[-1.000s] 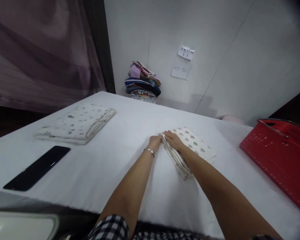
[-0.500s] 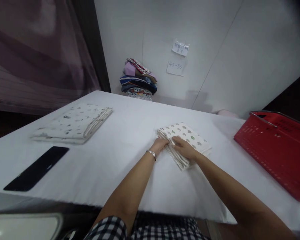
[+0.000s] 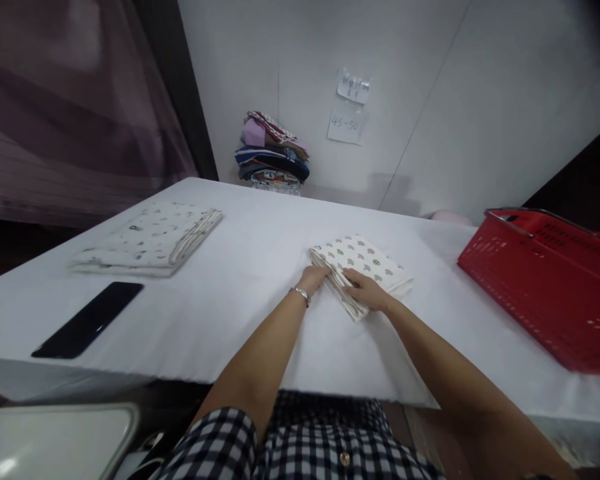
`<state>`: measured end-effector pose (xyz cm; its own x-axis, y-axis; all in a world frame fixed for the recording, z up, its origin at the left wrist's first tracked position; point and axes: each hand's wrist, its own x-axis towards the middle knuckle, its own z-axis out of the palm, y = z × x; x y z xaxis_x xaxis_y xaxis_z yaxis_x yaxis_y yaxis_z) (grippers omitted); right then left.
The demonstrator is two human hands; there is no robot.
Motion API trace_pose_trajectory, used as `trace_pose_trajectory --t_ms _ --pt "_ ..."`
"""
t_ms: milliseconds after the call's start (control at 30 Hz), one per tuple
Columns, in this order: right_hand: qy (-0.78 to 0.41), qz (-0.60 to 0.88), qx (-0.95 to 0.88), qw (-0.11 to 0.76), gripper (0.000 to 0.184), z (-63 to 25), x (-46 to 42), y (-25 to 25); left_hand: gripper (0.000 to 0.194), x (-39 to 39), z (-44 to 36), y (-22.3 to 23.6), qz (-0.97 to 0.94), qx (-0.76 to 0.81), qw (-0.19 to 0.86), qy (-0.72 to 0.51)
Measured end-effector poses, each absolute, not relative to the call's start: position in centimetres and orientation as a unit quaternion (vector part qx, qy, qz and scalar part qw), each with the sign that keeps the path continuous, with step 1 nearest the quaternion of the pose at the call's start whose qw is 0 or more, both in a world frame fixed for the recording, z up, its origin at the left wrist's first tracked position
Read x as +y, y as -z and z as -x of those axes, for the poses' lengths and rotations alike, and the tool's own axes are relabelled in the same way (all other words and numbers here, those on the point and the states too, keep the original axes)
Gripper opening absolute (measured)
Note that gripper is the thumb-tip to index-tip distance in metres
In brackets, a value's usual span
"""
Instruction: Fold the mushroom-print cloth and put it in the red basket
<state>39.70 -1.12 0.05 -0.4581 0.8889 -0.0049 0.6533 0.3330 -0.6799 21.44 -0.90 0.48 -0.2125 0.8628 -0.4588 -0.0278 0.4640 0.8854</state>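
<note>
A folded white cloth (image 3: 367, 257) with grey mushroom-like shapes and a few small green marks lies on the white-covered table (image 3: 260, 233). My left hand (image 3: 315, 275), with a bracelet at the wrist, is closed on the stacked folds at its near left edge; the fingertips are partly hidden in the layers. On top of the same cloth, near that edge, rests my right hand (image 3: 367, 292), with thumb and fingers apart. Further left lies a second folded cloth (image 3: 155, 233), white with small scattered prints, touched by neither hand.
A long flat black object (image 3: 89, 320) lies at the table's front left. The red plastic basket (image 3: 540, 287) stands on the right end. Beyond the back edge is a pile of folded fabrics (image 3: 273, 157), and paper labels (image 3: 347, 125) hang on the wall.
My right hand has slid from the cloth's far left corner down along its folded edge, away from my left hand. My left hand stays at the folds. The camera view has shifted.
</note>
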Motion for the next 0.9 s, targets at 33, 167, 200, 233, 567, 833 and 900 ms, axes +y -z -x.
trace_pose_trajectory --t_ms 33,167,200,233,567,833,900 --pt "-0.315 0.484 -0.794 0.189 0.051 -39.7 -1.1 -0.2 0.016 -1.3 -21.6 -0.7 -0.321 0.659 0.551 -0.399" --pt "-0.306 0.447 -0.817 0.199 0.043 -39.4 -1.4 -0.7 0.019 -3.2 -22.9 -1.2 -0.350 0.643 0.571 -0.372" --pt "-0.301 0.437 -0.823 0.201 0.042 -39.3 -1.5 -0.8 0.019 -3.6 -23.3 -1.3 -0.354 0.640 0.573 -0.369" --pt "-0.297 0.435 -0.826 0.203 0.041 -39.2 -1.6 -0.8 0.020 -3.9 -23.6 -1.2 -0.356 0.639 0.574 -0.368" --pt "-0.332 0.487 -0.774 0.232 0.038 -40.0 -1.8 -1.0 0.025 -5.1 -24.4 -0.6 -0.359 0.634 0.579 -0.366" --pt "-0.332 0.494 -0.772 0.222 0.040 -40.2 -1.3 -0.3 0.020 -6.8 -25.2 -1.0 -0.367 0.619 0.598 -0.353" --pt "-0.328 0.490 -0.776 0.224 0.038 -40.2 -1.2 -0.2 0.016 -7.0 -25.6 -0.9 -0.367 0.613 0.603 -0.355"
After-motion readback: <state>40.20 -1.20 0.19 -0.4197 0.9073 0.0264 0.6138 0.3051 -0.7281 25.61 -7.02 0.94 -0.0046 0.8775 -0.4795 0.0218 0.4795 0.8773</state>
